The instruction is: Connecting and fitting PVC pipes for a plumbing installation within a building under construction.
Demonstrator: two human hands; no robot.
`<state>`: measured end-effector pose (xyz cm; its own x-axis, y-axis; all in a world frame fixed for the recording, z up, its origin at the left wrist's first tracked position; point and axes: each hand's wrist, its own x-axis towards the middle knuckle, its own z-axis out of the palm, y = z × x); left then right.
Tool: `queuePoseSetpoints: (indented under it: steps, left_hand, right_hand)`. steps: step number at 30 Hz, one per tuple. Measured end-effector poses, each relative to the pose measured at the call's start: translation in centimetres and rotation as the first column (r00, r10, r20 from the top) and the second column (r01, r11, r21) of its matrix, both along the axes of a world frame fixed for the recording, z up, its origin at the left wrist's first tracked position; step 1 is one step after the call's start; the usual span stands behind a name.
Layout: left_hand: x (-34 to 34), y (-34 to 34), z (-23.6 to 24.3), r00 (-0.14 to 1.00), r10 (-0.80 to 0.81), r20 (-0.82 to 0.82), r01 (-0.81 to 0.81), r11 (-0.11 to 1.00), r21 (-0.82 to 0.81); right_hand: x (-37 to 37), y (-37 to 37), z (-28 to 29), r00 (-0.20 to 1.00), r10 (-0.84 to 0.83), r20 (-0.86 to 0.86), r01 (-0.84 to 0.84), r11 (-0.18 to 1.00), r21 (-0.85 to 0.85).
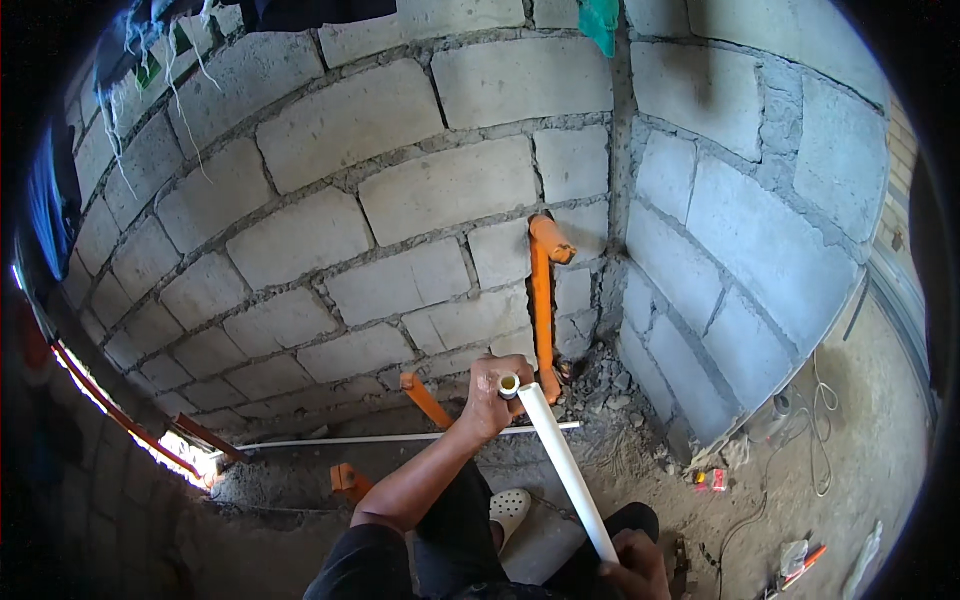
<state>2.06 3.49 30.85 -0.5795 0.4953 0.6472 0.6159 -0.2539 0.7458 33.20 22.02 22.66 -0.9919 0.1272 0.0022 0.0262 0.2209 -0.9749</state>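
In front of me, my left hand (490, 400) is closed around a short white pipe fitting (509, 386), whose round open end faces up and looks yellowish inside. My right hand (637, 566), low at the right, grips the lower end of a straight white plastic pipe (570, 475). That pipe slants up to the left, and its upper end is right beside the fitting. I cannot tell whether the two touch. Behind my left forearm, a long thin white pipe (370, 438) lies along the floor near the wall.
Orange drain pipe (543, 310) runs up a slot in the block wall (420, 200). Two orange pipe stubs (425, 400) (348, 480) rise from the floor. Rubble (610, 390) fills the corner. A red-labelled container (712, 480), cords (765, 480) and an orange-red tool (803, 566) lie at right.
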Motion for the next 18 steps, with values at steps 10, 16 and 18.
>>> queuePoseSetpoints:
  steps: [10, 16, 18]
  left_hand:
    - [0.3, 0.2, -1.5, 0.963, -0.025, 0.269, -0.022, 0.985, 0.171]
    - [-0.3, -0.9, 6.9, 0.928, -0.055, 0.37, -0.102, 0.914, 0.392]
    - [-0.8, -0.2, 9.1, 0.931, -0.055, 0.361, -0.097, 0.916, 0.39]
  right_hand:
    - [1.1, -0.4, -3.0, 0.931, -0.347, 0.108, 0.362, 0.915, -0.179]
    - [1.2, 1.6, 0.4, 0.811, -0.583, -0.051, 0.585, 0.804, 0.105]
    - [1.4, 2.9, 1.4, 0.765, -0.626, -0.154, 0.642, 0.759, 0.102]
